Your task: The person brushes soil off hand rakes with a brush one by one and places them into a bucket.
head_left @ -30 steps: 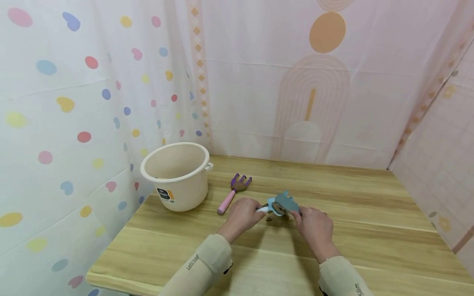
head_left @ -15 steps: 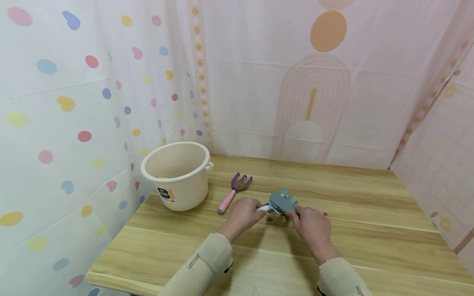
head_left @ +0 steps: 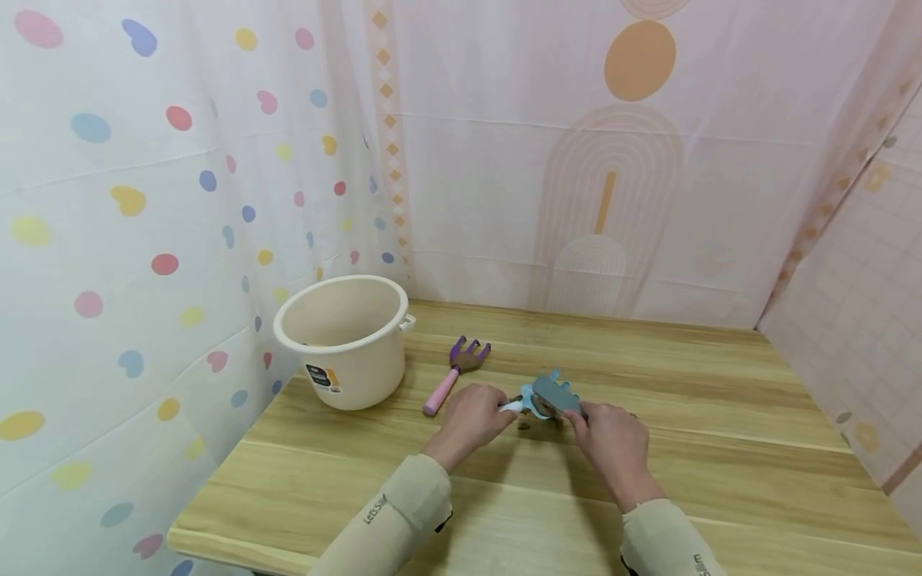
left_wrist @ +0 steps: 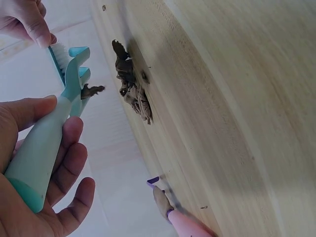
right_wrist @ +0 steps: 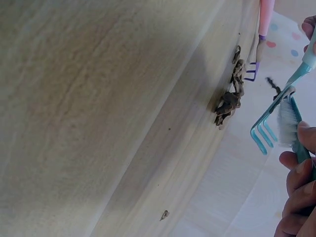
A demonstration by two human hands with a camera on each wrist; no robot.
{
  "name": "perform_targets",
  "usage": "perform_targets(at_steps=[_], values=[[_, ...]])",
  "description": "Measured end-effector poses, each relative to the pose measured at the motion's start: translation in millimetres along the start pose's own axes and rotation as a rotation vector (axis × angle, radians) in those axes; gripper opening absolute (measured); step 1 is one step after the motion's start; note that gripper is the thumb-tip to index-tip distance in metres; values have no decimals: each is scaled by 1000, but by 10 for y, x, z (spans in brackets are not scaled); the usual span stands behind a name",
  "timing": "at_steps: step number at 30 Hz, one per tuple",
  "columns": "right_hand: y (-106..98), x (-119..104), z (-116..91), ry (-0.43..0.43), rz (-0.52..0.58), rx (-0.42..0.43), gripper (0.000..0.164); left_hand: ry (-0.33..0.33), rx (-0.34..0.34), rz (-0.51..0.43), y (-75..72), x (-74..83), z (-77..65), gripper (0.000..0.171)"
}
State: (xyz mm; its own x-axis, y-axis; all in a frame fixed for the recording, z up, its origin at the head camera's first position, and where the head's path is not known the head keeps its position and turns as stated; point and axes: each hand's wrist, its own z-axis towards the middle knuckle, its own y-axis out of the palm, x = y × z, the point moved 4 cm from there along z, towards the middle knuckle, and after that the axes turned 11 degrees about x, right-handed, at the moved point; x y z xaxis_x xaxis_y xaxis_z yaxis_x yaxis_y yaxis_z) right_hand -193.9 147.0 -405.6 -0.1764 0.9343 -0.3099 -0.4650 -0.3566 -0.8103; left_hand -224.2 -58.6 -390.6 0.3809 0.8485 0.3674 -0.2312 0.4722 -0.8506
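My left hand (head_left: 471,418) grips the pale blue handle of a small hand rake (left_wrist: 42,148), its tines pointing away from the palm. My right hand (head_left: 612,442) holds a teal-backed scrub brush (right_wrist: 297,131) by its end, thumb along the back. White bristles (right_wrist: 285,121) lie against the rake's head in the right wrist view. A strip of dark brown dirt (left_wrist: 92,91) clings near the base of the tines. Below the rake, a heap of brown crumpled clods (left_wrist: 132,86) lies on the wooden table (head_left: 504,520).
A second hand rake (head_left: 442,390), pink-handled with purple tines, lies left of my hands. Beyond it stands a cream bucket (head_left: 367,376) at the table's left side. A small brown crumb (right_wrist: 165,215) lies apart from the heap. Patterned curtains hang behind the table.
The brush slid left over the rake's head half a second ago, then came back right with my right hand. My left hand stays nearly still with the rake.
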Motion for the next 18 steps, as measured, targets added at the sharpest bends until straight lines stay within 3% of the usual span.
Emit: perform_targets(at_steps=[6,10,15,18], values=[[4,124,-10,65,34,-12,32,-25,-17,-17,4,-25,1,15],[-22,124,9,88,94,-6,27,-19,-14,-14,-2,-26,5,14],[-67,-15,44,-15,86,15,38,-4,12,8,-12,-12,12,14],[-66,-63,46,-66,40,43,33,-7,16,17,-19,-1,14,15]])
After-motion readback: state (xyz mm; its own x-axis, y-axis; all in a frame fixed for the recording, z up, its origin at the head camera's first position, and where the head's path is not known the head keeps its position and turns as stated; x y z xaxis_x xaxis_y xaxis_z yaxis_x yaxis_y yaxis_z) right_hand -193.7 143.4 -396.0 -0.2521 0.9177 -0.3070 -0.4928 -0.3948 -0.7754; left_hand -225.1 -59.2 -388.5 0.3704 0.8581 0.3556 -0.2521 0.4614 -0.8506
